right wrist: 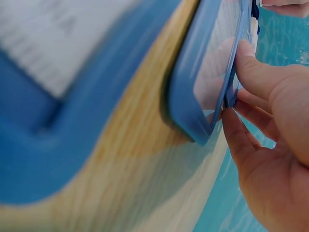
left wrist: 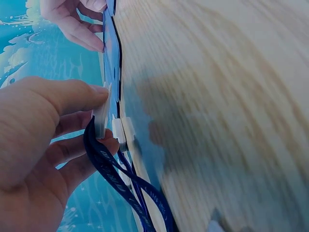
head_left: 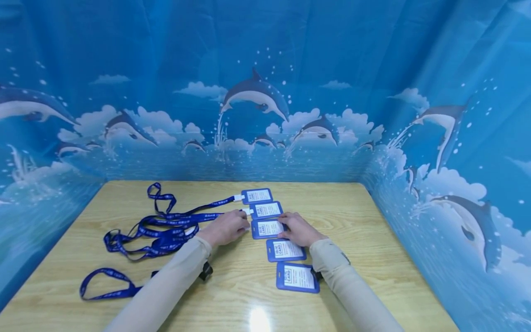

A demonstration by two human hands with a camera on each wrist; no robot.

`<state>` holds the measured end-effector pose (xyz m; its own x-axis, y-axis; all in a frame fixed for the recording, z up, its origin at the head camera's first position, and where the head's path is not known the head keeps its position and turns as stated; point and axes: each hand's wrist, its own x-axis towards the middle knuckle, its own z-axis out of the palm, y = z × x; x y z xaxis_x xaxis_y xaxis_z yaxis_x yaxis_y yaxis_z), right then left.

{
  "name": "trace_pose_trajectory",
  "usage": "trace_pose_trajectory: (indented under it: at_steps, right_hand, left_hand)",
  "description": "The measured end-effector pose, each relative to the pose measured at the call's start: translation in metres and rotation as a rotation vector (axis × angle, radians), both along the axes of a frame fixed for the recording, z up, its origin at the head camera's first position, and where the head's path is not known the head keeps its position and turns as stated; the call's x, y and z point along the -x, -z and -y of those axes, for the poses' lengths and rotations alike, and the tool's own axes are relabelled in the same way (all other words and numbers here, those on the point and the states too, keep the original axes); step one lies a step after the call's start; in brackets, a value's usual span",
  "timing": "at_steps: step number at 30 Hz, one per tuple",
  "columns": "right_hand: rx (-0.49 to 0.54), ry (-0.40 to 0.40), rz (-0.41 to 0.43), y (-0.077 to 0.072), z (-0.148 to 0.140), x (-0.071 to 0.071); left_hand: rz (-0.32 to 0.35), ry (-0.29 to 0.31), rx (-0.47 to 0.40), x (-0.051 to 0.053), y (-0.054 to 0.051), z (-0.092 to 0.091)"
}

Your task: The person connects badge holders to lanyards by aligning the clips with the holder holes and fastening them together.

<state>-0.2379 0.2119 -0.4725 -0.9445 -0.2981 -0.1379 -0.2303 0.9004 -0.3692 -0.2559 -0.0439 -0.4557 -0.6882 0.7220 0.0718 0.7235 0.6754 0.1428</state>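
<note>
Pinching one clip point(left wrist: 101, 118), one of five badges point(head_left: 266, 228): two hands point(head_left: 225, 228) point(head_left: 302, 229)

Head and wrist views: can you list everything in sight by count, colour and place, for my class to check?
Table: one, light wood, centre
Backdrop: one, blue with dolphin print, behind and beside the table
Card holders: five, blue and white, slanting row right of centre
Lanyards: several, exact count unclear, dark blue, mostly left side
Clips: at least three, white, two at the farthest two card holders, one held
Sleeves: two, beige, forearms
Left hand: one, bare, pinching a clip
Right hand: one, bare, gripping the middle card holder
</note>
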Motion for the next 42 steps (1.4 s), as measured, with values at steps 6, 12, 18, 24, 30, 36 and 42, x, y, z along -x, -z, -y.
trace_pose_trajectory:
  at_steps: [6, 12, 18, 24, 30, 36, 42]
  right_hand:
    - [0.008, 0.005, 0.013, 0.001, 0.001, 0.0]
    - [0.017, -0.001, 0.016, 0.002, 0.001, 0.001]
    - [0.026, -0.008, 0.014, 0.002, 0.0, 0.002]
    - [0.029, -0.019, 0.006, 0.002, 0.001, 0.001]
    - [0.016, -0.019, -0.005, 0.002, 0.002, 0.001]
    - [0.026, -0.017, -0.013, 0.002, 0.005, -0.001]
    - [0.013, -0.01, -0.038, 0.004, 0.008, -0.001]
  left_hand:
    - [0.01, -0.011, 0.024, 0.001, 0.003, -0.002]
    - [0.015, -0.012, 0.035, 0.003, 0.005, -0.004]
    - [0.02, -0.013, 0.059, 0.004, 0.006, -0.006]
    - [0.029, -0.012, 0.058, 0.003, 0.008, -0.006]
    - [0.055, -0.024, 0.049, 0.002, 0.009, -0.007]
    - [0.062, -0.041, 0.053, -0.001, 0.012, -0.007]
    - [-0.004, -0.023, 0.088, -0.001, 0.012, -0.01]
